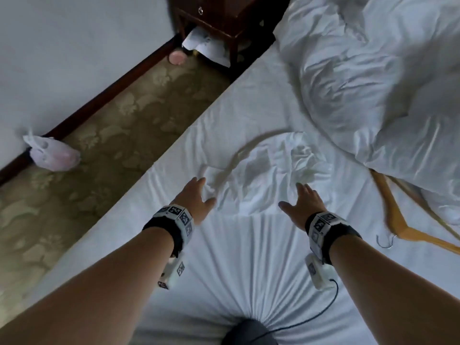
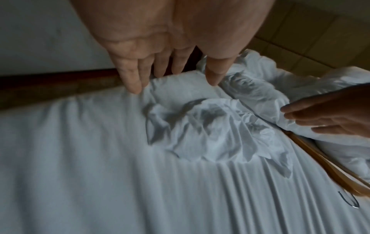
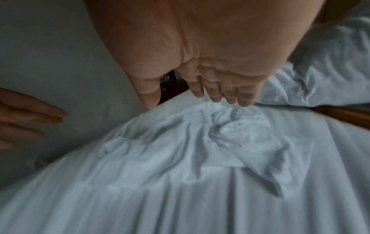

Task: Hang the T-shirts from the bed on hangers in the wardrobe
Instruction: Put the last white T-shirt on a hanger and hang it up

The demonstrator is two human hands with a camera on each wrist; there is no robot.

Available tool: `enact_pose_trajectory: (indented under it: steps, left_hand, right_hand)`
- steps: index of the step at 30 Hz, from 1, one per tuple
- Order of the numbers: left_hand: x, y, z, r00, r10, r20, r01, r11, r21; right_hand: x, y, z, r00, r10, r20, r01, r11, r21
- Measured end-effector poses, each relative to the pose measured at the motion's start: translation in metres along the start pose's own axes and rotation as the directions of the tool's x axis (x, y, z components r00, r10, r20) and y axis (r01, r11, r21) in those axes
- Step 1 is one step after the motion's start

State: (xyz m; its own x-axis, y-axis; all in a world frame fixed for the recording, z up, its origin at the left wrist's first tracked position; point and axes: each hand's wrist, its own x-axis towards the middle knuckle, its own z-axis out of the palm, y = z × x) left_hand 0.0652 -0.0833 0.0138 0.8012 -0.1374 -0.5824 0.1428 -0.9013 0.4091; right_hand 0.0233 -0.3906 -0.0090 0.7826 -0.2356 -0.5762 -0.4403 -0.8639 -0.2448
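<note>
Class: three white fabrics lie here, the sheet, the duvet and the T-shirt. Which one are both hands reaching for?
The crumpled T-shirt, the small heap between the open left hand and right hand; the sheet lies stretched beneath, the duvet is piled farther off.

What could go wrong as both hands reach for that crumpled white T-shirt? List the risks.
1. The T-shirt is white on a white sheet, so either open hand, left or right, may grab sheet along with it.
2. The wooden hangers lie partly under the duvet; pulling fabric could drag or bury them.
</note>
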Motion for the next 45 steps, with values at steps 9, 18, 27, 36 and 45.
enact_pose_trajectory:
  steps: [9,18,27,36,45]
  left_hand:
    - [0.025,0.009,0.109,0.995,-0.096,-0.03,0.097,0.995,0.023]
    - [0.073,0.046,0.143,0.979,-0.161,-0.121,0.146,0.981,-0.128]
    - [0.058,0.047,0.17,0.979,-0.201,-0.026,0.201,0.979,-0.02]
    - [0.046,0.02,0.16,0.937,-0.349,0.036,0.325,0.902,0.284]
    - [0.042,0.019,0.135,0.905,-0.423,0.037,0.4,0.879,0.259]
  right_hand:
    - [0.077,0.064,0.077,0.991,-0.039,0.131,0.039,0.999,-0.003]
    - [0.112,0.084,0.098,0.96,-0.107,0.257,0.145,0.98,-0.133]
    - [0.114,0.081,0.09,0.949,-0.073,0.307,0.104,0.991,-0.086]
    - [0.12,0.084,0.013,0.99,-0.012,-0.142,0.043,0.977,0.211]
    - [0.112,0.081,0.037,1.0,0.03,0.0,-0.029,0.986,0.165]
